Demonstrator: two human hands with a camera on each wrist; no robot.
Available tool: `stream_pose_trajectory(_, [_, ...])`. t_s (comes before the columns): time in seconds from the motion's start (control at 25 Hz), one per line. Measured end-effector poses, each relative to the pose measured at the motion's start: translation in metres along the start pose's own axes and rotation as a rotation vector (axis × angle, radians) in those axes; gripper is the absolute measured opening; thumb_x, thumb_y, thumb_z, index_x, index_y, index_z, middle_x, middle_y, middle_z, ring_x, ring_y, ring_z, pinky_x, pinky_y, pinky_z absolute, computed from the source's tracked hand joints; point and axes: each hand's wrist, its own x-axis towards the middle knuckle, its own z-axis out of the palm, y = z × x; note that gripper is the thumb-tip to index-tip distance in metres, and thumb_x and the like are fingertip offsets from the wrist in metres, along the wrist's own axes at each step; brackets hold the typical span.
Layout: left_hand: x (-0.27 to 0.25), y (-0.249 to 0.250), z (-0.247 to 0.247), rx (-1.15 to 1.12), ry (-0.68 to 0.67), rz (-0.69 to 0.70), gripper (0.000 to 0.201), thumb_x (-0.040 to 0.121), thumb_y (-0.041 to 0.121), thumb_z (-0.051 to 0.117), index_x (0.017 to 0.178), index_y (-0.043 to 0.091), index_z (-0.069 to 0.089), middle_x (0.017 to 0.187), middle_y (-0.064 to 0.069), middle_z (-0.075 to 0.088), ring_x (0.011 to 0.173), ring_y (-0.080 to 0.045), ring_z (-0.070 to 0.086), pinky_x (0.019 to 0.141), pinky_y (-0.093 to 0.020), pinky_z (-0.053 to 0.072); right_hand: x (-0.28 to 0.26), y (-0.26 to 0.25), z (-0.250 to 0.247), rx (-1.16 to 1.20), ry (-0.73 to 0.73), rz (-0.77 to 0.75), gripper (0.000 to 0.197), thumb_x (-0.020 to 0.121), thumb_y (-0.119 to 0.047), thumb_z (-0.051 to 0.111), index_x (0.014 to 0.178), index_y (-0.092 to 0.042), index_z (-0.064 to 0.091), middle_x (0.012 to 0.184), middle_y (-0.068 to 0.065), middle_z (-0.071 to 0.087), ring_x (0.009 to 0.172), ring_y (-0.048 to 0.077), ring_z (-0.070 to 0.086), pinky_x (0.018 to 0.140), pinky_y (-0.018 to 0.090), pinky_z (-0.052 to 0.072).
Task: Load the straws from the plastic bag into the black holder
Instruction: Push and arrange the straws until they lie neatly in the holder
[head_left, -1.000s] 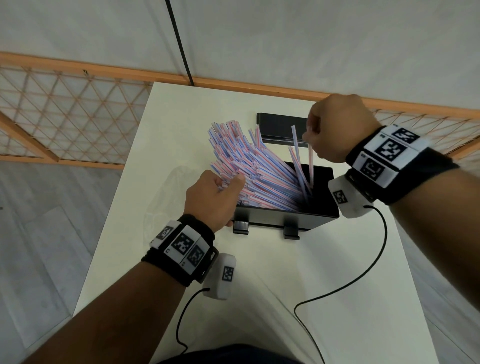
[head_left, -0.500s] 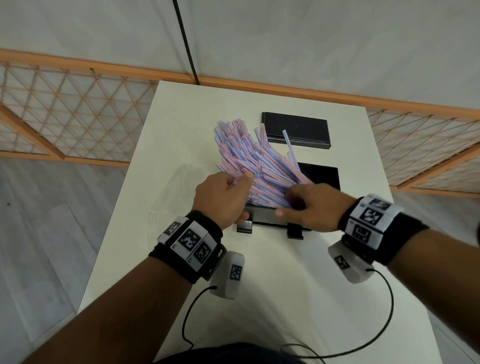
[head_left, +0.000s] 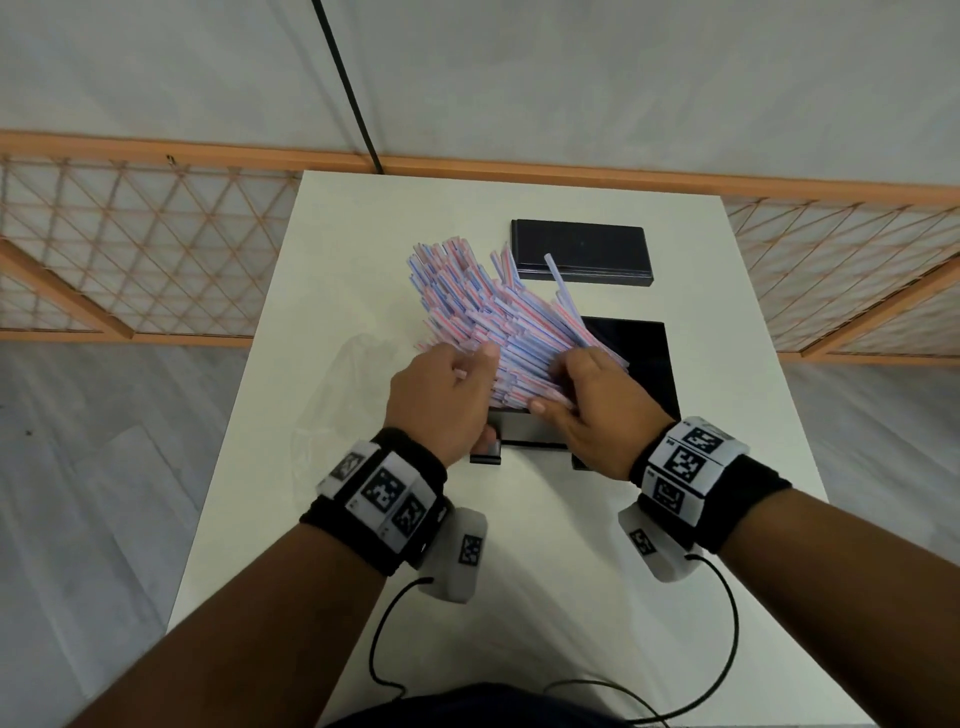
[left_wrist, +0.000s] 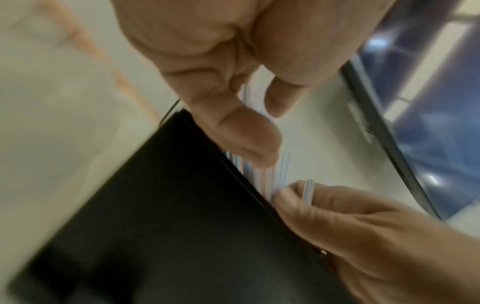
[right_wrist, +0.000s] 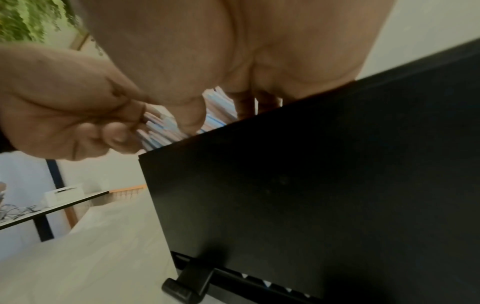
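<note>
both hands (head_left: 441, 400) (head_left: 587, 410) curl fingers round the straws (head_left: 498, 322), fanned and leaning left out of the holder (head_left: 649, 364). best squeeze the bundle upright, then ease it down evenly.

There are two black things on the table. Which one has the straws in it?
The black holder nearer the person, under both hands: the straws fan out of its open top. The flat black lid behind it lies apart and holds none.

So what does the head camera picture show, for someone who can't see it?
Two hands, left hand and right hand, grip a fanned bundle of striped straws leaning out of a black holder on a white table. A black lid lies behind.
</note>
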Motion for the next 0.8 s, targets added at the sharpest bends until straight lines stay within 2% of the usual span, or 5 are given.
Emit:
stream_pose_trajectory(0.2, [0.006, -0.013, -0.019, 0.093, 0.342, 0.235, 0.046, 0.092, 0.046, 0.069, 0.109, 0.006, 0.054, 0.104, -0.005, 0.055, 0.090, -0.025, 0.055, 0.077, -0.025, 0.036, -0.011, 0.013, -0.011, -0.065, 0.082, 0.193, 0.065, 0.072, -0.075, 0.054, 0.103, -0.018, 0.046, 0.104, 0.003, 0.051, 0.095, 0.022, 0.053, 0.080, 0.034, 0.048])
stream_pose_trajectory(0.28, [0.014, -0.012, -0.023, -0.016, 0.268, 0.034, 0.057, 0.091, 0.056, 0.065, 0.117, 0.008, 0.050, 0.104, -0.008, 0.055, 0.091, -0.028, 0.057, 0.074, -0.025, 0.039, -0.010, 0.012, -0.014, -0.067, 0.105, 0.243, 0.086, 0.067, -0.079, 0.055, 0.122, -0.014, 0.044, 0.119, 0.007, 0.048, 0.108, 0.025, 0.052, 0.089, 0.039, 0.050])
stream_pose_trajectory(0.44, [0.014, -0.009, -0.017, -0.062, 0.086, -0.067, 0.048, 0.095, 0.062, 0.053, 0.082, 0.016, 0.056, 0.072, -0.005, 0.060, 0.062, -0.027, 0.062, 0.038, -0.023, 0.043, 0.001, 0.002, -0.010, 0.012, 0.031, 0.241, 0.091, 0.076, -0.071, 0.059, 0.145, -0.021, 0.029, 0.136, 0.009, 0.041, 0.123, 0.029, 0.051, 0.104, 0.040, 0.045])
stream_pose_trajectory(0.64, [0.010, -0.008, -0.010, -0.023, 0.079, 0.023, 0.058, 0.083, 0.073, 0.049, 0.079, 0.017, 0.059, 0.071, -0.008, 0.068, 0.074, -0.036, 0.071, 0.072, -0.056, 0.061, 0.004, 0.000, -0.007, 0.015, 0.062, 0.209, 0.077, 0.080, -0.061, 0.064, 0.139, -0.018, 0.038, 0.131, 0.009, 0.047, 0.119, 0.028, 0.053, 0.101, 0.039, 0.046])
stream_pose_trajectory(0.8, [0.007, -0.007, -0.008, 0.014, 0.067, 0.065, 0.047, 0.089, 0.065, 0.052, 0.072, 0.022, 0.050, 0.073, -0.010, 0.069, 0.072, -0.035, 0.071, 0.074, -0.047, 0.061, 0.010, 0.003, -0.010, 0.015, -0.047, 0.285, 0.084, 0.076, -0.070, 0.059, 0.142, -0.023, 0.035, 0.130, 0.010, 0.047, 0.121, 0.028, 0.051, 0.105, 0.038, 0.043])
